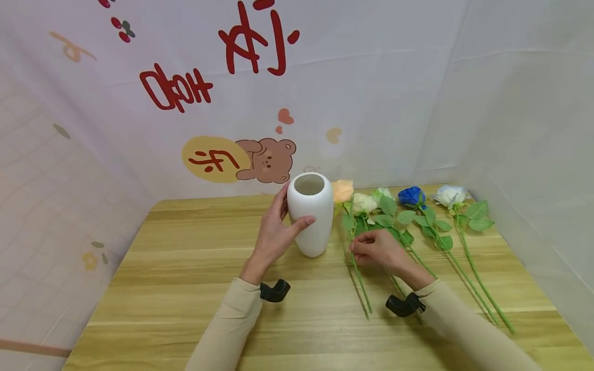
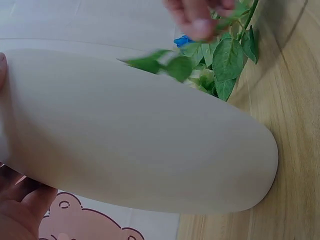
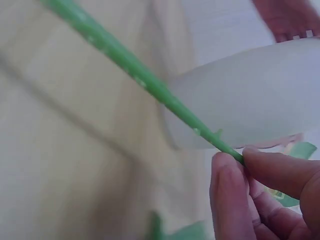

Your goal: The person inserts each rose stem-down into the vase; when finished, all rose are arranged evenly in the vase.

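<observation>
A white vase (image 1: 312, 226) stands upright on the wooden table, its round mouth facing up. My left hand (image 1: 271, 234) grips its left side, thumb across the front and fingers round the back. To the right of the vase, my right hand (image 1: 382, 252) pinches the green stem (image 3: 135, 72) of a peach rose (image 1: 342, 190) between thumb and fingertips. The rose's head is at the top, partly behind the vase, and the stem slants down toward me. In the left wrist view, the vase (image 2: 140, 135) hides part of the green leaves (image 2: 228, 59).
More long-stemmed flowers lie on the table (image 1: 195, 288) at the right: a cream rose (image 1: 364, 204), a blue rose (image 1: 411, 197) and a white rose (image 1: 450, 196). A white cloth wall (image 1: 380, 103) with a printed bear (image 1: 269, 161) rises behind the table.
</observation>
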A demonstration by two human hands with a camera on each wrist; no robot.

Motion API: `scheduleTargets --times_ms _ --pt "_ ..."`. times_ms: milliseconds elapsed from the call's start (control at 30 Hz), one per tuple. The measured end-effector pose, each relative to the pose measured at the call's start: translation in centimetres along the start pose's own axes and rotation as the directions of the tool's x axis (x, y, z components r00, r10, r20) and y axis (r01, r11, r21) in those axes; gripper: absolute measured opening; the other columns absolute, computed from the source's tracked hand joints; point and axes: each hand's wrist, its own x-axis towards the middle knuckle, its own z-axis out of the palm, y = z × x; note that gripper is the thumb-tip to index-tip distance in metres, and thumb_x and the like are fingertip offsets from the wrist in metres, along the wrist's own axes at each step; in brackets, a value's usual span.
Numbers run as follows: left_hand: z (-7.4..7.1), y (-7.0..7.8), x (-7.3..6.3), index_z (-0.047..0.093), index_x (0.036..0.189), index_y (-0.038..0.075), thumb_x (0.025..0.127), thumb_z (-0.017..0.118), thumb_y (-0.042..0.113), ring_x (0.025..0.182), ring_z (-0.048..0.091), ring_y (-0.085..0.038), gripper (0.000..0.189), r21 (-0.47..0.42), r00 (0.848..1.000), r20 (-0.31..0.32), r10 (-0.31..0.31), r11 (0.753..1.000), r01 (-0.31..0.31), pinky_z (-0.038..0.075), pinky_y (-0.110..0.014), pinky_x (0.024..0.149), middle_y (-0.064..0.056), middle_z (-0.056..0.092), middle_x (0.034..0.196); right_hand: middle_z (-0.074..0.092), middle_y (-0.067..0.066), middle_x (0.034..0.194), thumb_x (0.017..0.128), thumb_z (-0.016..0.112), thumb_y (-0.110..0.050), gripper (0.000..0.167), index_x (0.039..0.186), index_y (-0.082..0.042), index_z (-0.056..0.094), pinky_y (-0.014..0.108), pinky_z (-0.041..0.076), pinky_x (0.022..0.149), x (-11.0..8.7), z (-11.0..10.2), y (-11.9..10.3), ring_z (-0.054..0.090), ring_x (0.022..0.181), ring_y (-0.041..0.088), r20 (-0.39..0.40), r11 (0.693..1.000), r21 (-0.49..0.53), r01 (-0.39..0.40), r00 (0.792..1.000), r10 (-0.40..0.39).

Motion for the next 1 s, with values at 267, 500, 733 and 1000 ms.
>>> scheduleTargets --times_ms 267,500,733,1000 --pt "0.0 -0.1 0.0 0.034 0.162 0.015 0.089 0.086 0.028 0.137 0.053 -0.017 0.09 -0.015 1.0 -0.006 0.018 1.0 -0.018 0.041 -0.033 0.117 -0.005 0.054 0.151 0.074 0.016 0.1 0.1 0.073 -0.022 0.035 0.118 0.008 0.07 0.037 0.064 0.084 -1.7 -1.3 -4.1 0.074 0.092 0.029 -0.088 0.989 -0.041 0.14 0.986 -0.143" --pt "-0.1 -0.1 -0.2 0.033 0.162 0.015 0.09 0.085 0.025 0.138 0.053 -0.022 0.089 0.0 1.0 -0.004 0.022 1.0 -0.022 0.04 -0.04 0.118 -0.007 0.053 0.152 0.075 0.013 0.11 0.1 0.073 -0.03 0.038 0.121 0.002 0.072 0.033 0.063 0.087 -2.9 -2.1 -7.8 0.075 0.094 0.02 -0.136 0.985 -0.033 0.17 0.976 -0.173" --pt "-0.1 0.0 -0.4 0.033 0.162 0.017 0.091 0.083 0.034 0.137 0.054 -0.019 0.089 -0.004 1.0 -0.001 0.015 1.0 -0.015 0.041 -0.038 0.118 -0.004 0.054 0.15 0.075 0.009 0.111 0.098 0.074 -0.037 0.041 0.12 -0.002 0.072 0.031 0.061 0.089 -3.3 -2.6 -10.9 0.074 0.102 0.03 -0.172 0.971 -0.053 0.232 0.956 -0.238" --pt "-0.1 -0.1 -0.5 0.035 0.162 0.018 0.09 0.083 0.038 0.134 0.056 -0.018 0.089 -0.029 1.0 0.0 0.021 0.999 -0.021 0.044 -0.037 0.115 -0.003 0.056 0.148 0.074 0.007 0.103 0.097 0.076 -0.025 0.035 0.116 0.004 0.07 0.028 0.061 0.087 -2.7 -2.9 -15.1 0.072 0.09 0.019 -0.243 0.918 0.077 0.389 0.9 -0.361"
